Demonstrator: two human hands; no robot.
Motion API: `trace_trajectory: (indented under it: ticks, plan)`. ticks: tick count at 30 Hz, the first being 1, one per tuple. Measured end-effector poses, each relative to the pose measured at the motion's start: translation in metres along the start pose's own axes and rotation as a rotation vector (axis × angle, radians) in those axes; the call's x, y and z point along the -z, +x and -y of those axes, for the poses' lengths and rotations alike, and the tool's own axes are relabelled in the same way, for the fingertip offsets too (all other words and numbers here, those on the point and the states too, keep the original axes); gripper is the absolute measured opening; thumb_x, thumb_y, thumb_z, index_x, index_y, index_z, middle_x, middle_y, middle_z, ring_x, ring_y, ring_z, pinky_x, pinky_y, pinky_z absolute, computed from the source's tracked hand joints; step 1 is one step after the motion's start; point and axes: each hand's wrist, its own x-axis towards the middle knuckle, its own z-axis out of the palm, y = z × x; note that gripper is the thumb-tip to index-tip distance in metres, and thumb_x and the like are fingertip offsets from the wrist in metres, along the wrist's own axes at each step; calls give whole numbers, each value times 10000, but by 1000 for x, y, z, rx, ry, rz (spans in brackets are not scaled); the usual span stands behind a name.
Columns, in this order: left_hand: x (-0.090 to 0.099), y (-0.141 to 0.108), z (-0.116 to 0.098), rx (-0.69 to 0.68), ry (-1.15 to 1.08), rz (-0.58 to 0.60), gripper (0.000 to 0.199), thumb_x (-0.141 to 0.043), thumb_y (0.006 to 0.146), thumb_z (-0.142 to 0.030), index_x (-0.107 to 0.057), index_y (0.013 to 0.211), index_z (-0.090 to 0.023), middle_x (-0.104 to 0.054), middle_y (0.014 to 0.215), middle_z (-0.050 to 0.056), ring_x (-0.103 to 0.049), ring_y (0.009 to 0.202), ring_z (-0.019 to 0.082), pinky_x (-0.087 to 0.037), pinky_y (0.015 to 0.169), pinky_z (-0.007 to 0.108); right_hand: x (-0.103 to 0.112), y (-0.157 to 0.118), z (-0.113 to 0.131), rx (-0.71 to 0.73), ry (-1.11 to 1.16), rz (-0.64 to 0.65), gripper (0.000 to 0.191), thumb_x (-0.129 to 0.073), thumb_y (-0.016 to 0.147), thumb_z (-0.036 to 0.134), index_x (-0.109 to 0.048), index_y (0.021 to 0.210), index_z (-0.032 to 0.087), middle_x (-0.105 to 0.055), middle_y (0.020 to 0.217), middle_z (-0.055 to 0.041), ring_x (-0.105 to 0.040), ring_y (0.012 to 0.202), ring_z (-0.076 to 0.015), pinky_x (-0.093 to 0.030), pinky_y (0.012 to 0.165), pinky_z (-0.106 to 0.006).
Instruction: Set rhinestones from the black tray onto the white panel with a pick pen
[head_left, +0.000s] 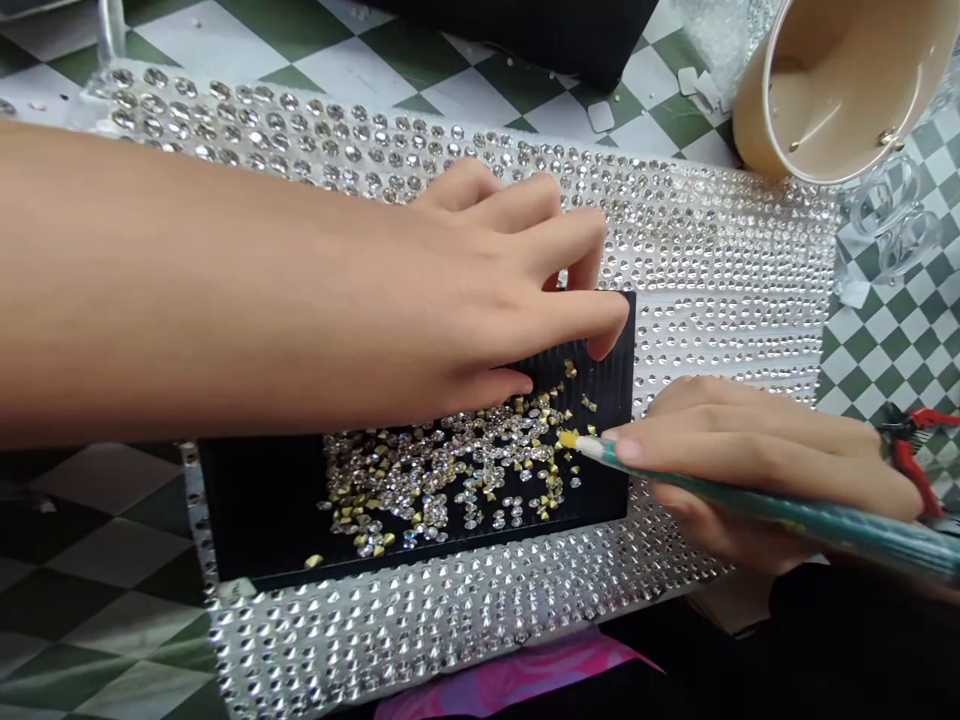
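Note:
A black tray (262,510) holds many small loose rhinestones (420,480), some clear, some showing gold backs. My left hand (510,270) reaches over it from the left, fingers bent and spread, fingertips down at the tray's upper right part; nothing shows between them. To the right, my right hand (750,460) grips a teal pen-like tool (810,520), whose yellow tip touches or hovers just over the stones at the tray's right side. Under the tray lies a sheet with rows of large silvery rhinestones (720,270).
A cream cup (757,110) lies tilted at the upper right, a few gold bits inside. Red-handled pliers (911,450) are at the right edge. A black object (555,40) stands at the top. The table has a green and white checkered cover (877,340).

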Motion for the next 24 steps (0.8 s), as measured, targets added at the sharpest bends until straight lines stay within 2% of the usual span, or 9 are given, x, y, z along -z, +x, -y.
trace_trajectory:
  ticks: [4,8,11,15,19,22,24]
  plan:
    - [1,0,0,36,7,10,524,-268,1017,-302,-670,1352,-270,-565,1249,83,-509,1329,343,-408,1171,643,-10,-3,-12,40,50,-53,212,-685,967,16,-757,1165,45,-818,967,-90,-792,894,-135,-677,793,-274]
    - [-1,-6,2,22,6,7,493,-355,1039,-377,-630,1446,-337,-562,1324,51,-468,1433,357,-366,1238,629,-6,-3,-11,49,51,-38,229,-687,953,16,-756,1165,71,-816,946,-74,-797,876,-128,-679,776,-269]
    - [-3,-9,4,27,7,0,495,-341,1047,-391,-627,1449,-354,-545,1389,32,-473,1453,352,-362,1255,625,-10,-3,-4,-5,59,-49,263,-663,962,4,-757,1184,110,-817,953,-64,-789,876,-140,-686,772,-310]
    - [-5,-11,5,13,35,-7,496,-333,1058,-403,-605,1471,-359,-527,1430,34,-463,1464,362,-383,1225,645,-16,-2,5,-85,81,-177,240,-660,952,-22,-776,1122,101,-805,910,-78,-773,831,-171,-672,728,-363]
    - [-5,-11,5,28,22,12,500,-350,1059,-407,-594,1493,-361,-530,1442,33,-454,1474,352,-360,1255,634,-11,-2,-1,-42,51,-28,261,-690,940,-14,-764,1167,90,-816,971,-78,-792,886,-159,-690,770,-318]
    - [-5,-10,5,3,41,-1,497,-333,1062,-409,-596,1480,-352,-504,1471,33,-463,1458,355,-382,1232,632,-8,-2,-11,60,31,-115,265,-710,958,47,-762,1205,127,-818,958,-51,-794,848,-148,-693,726,-273]
    - [-4,-10,5,-22,65,-17,487,-319,1066,-406,-595,1463,-355,-488,1478,32,-481,1433,359,-415,1188,631,-7,-3,-13,101,29,-129,254,-702,989,104,-769,1222,180,-827,972,-43,-812,852,-156,-702,722,-257]
